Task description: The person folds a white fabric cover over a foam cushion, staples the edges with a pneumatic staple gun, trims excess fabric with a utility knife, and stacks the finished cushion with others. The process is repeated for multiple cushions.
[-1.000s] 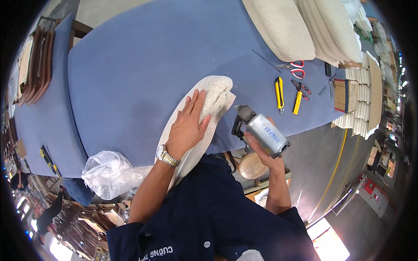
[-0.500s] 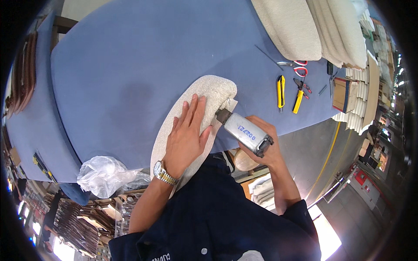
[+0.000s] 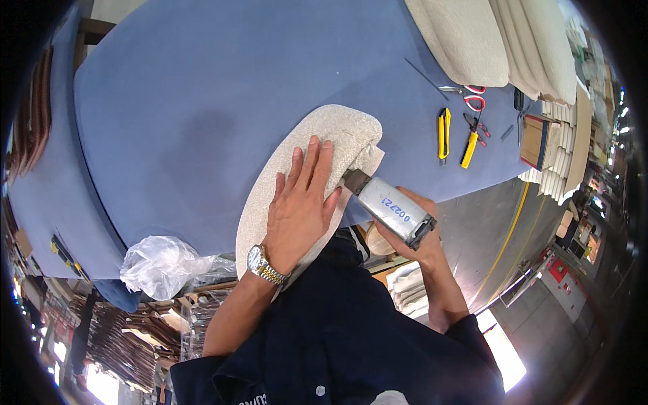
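A long curved pad covered in beige fabric [image 3: 344, 128] lies at the near edge of the blue work table. My left hand [image 3: 300, 212], with a watch on the wrist, rests flat on it, fingers stretched out. In my right hand [image 3: 422, 233] is a silver staple gun [image 3: 391, 209], whose dark nose meets the fabric along the pad's right edge. A loose fold of fabric [image 3: 368, 158] sticks out just beyond the nose. My right fingers are partly hidden behind the tool's body.
A yellow utility knife [image 3: 443, 135], yellow-handled pliers [image 3: 470, 147] and red-handled scissors [image 3: 474, 101] lie on the table's right side. More beige padded pieces [image 3: 466, 40] sit at the far right beside a cardboard box [image 3: 534, 142]. Crumpled clear plastic [image 3: 158, 266] is at the near left.
The staple gun's nose has moved along the pad's right edge toward my body, away from the loose fold. My left hand still presses flat on the pad. The whole view has shifted slightly.
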Available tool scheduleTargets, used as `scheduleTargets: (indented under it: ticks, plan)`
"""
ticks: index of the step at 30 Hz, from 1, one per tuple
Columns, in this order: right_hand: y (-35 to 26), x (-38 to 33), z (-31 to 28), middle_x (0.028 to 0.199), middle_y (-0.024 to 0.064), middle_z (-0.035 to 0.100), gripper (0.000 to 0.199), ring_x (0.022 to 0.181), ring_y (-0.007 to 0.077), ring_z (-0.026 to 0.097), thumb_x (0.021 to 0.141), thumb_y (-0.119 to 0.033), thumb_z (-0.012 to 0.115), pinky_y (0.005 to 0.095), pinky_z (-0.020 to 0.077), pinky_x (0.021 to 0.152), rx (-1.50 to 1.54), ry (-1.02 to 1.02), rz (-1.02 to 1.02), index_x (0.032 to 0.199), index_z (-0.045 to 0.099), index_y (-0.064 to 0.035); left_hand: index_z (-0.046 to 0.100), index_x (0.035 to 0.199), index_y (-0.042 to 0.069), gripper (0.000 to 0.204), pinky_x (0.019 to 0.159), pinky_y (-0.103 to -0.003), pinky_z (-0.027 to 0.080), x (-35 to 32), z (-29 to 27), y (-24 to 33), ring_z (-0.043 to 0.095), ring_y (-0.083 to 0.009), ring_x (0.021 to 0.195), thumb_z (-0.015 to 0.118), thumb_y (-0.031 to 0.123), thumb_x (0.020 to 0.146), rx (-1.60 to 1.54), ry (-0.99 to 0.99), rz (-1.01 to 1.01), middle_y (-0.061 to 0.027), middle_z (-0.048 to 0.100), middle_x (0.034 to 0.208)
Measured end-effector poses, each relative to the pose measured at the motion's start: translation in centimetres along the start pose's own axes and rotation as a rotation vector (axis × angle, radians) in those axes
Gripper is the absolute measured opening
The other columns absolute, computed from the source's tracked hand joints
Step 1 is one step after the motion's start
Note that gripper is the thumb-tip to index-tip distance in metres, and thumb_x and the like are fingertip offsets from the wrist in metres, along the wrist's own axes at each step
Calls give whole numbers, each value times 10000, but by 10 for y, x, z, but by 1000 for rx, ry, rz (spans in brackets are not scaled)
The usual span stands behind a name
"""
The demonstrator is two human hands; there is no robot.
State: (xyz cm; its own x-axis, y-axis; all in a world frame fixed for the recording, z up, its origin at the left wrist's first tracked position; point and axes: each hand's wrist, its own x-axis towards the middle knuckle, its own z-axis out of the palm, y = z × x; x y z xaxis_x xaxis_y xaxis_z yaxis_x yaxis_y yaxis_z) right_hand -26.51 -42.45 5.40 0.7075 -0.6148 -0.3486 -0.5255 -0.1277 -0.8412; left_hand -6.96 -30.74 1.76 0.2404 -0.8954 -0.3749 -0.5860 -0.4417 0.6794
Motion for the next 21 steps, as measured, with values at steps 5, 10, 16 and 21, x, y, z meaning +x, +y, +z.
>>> scheduleTargets:
  ticks: [5, 10, 16, 21]
  plan:
    - [-10, 3, 1, 867, 107, 678, 234, 743, 185, 675, 794, -53, 783, 287, 516, 678, -4, -20, 27, 992, 686, 29, 281, 1629, 107, 763, 1131, -647, 394, -1, 2, -1, 334, -438, 1514, 649, 268, 980, -5, 2, -7, -178, 289, 1682]
    - [-8, 5, 7, 882, 111, 687, 246, 760, 184, 683, 802, -50, 776, 280, 521, 696, -81, 4, 21, 1019, 691, 27, 288, 1625, 106, 767, 1121, -648, 405, 1, 3, -2, 345, -444, 1506, 659, 253, 970, -41, 29, -4, -178, 296, 1679]
    - [-6, -8, 9, 917, 149, 690, 416, 799, 350, 704, 749, -257, 812, 363, 545, 706, -39, -15, 13, 1046, 681, 3, 287, 1624, 105, 795, 1120, -653, 405, -1, 0, -2, 347, -440, 1507, 680, 239, 946, -24, 28, 13, -175, 298, 1679]
    - [-24, 2, 8, 854, 109, 666, 253, 725, 205, 675, 780, -101, 783, 299, 517, 673, -76, -33, 24, 970, 672, 24, 234, 1640, 88, 876, 1140, -606, 409, 0, -2, -1, 313, -434, 1525, 685, 91, 888, -10, -16, -1, -178, 263, 1693]
